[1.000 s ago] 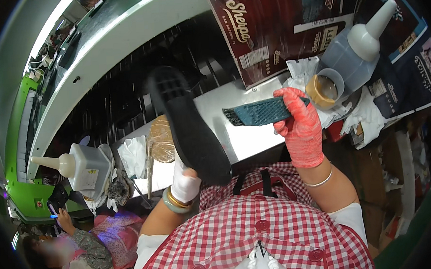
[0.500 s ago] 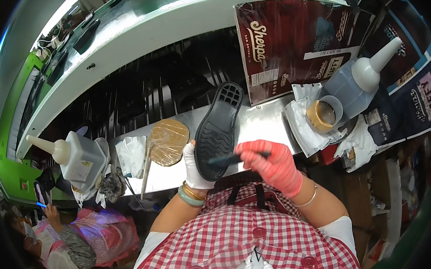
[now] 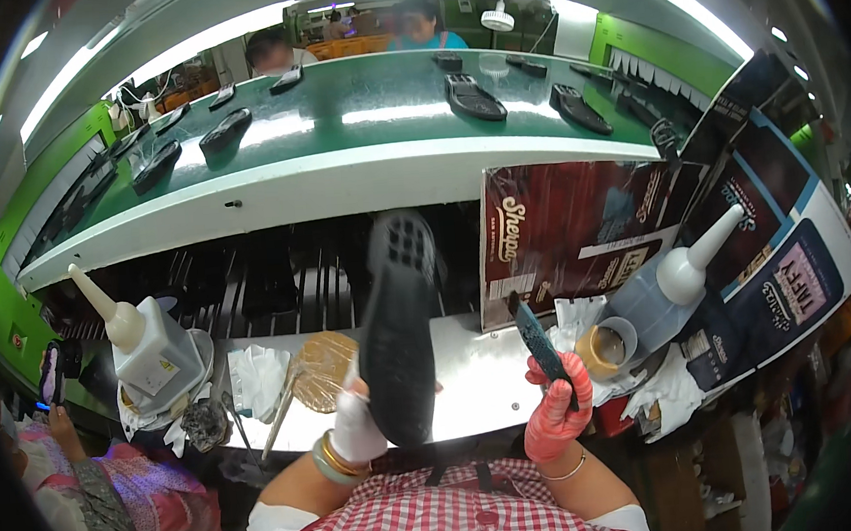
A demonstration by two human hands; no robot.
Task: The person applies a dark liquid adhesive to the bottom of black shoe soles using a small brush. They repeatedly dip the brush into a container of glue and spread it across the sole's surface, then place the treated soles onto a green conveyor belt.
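At the near edge of the white tabletop, both hands were raised and occupied; left hand, in a white glove, was closed around the lower end of a black shoe sole, grip wrapped from the left side; sole stood nearly upright, long axis running from the hand up and away toward the far conveyor, tread side facing the camera; its heel end, with a grid of holes, was the top end. Right hand, in a red glove, was closed on a dark flat brush, held tilted, its free end pointing up and slightly left; brush lay to the right of the sole, apart from it, a strip of bare tabletop showing between; right hand was thus the nearer one to the sole's right edge, and any meeting of the two would run leftward across that gap. Small open glue pot sat just right of the brush hand; large squeeze bottle with white nozzle behind it. Second squeeze bottle stood at far left; round tan disc lay just left of the sole hand. Green conveyor beyond carried further dark soles; other people sat behind it.
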